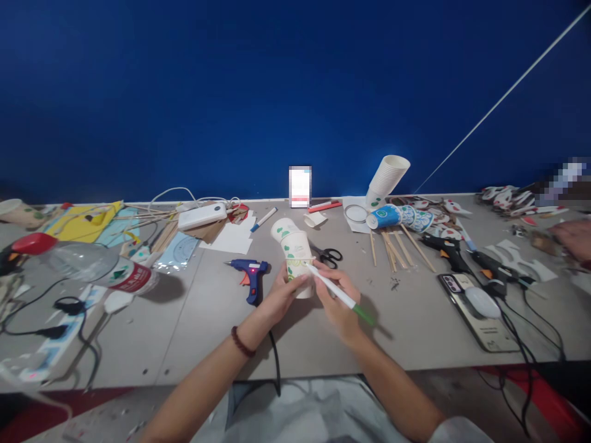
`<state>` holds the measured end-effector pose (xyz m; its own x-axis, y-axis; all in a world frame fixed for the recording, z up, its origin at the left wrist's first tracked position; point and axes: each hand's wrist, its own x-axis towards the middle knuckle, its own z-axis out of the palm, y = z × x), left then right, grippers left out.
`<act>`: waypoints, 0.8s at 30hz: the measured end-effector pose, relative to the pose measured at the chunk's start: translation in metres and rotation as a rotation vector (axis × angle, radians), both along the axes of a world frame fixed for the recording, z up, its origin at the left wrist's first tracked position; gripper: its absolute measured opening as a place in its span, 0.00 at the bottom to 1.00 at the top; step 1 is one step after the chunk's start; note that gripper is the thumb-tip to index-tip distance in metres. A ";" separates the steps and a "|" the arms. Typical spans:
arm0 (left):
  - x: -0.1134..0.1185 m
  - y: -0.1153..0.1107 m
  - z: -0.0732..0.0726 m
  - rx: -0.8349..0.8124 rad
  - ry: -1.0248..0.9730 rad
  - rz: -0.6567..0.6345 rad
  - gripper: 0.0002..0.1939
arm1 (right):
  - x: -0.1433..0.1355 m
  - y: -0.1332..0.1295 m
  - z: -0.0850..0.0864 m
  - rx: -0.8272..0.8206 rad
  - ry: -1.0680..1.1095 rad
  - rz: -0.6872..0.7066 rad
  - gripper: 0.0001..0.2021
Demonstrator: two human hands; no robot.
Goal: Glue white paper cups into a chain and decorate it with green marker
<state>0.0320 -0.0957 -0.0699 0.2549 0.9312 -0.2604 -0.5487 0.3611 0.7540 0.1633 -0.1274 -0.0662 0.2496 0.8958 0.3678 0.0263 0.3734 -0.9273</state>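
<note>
White paper cups with green print [296,245], joined end to end in a bent column, stand over the table in front of me. My left hand [282,294] is closed around the lower cup from the left side. In my right hand [339,301] is a white marker pen with a green end [339,291], its tip against the lower cup; the fingers are closed on it. A blue hot glue gun [250,274] lies left of the cups. Black-handled scissors [329,255] lie just behind my right hand, partly hidden.
A plastic bottle [99,264] lies on the left near a power strip [69,344]. A lit phone [300,186] leans against the wall. Stacked cups [388,178], wooden sticks [394,249], and a phone [480,317] are right. A person's hand [575,239] shows at far right.
</note>
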 end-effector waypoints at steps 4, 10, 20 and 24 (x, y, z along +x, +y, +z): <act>0.001 0.000 0.001 0.005 0.010 0.009 0.34 | 0.001 0.000 -0.001 -0.025 -0.034 -0.002 0.04; 0.002 -0.001 0.006 -0.002 0.030 0.025 0.29 | 0.001 0.002 -0.002 -0.013 -0.049 -0.027 0.03; 0.002 -0.001 0.008 -0.013 0.063 0.025 0.31 | 0.001 0.002 -0.002 -0.024 -0.061 -0.025 0.04; 0.001 -0.001 0.007 -0.001 0.056 0.008 0.31 | 0.001 0.002 -0.002 -0.015 -0.064 -0.026 0.04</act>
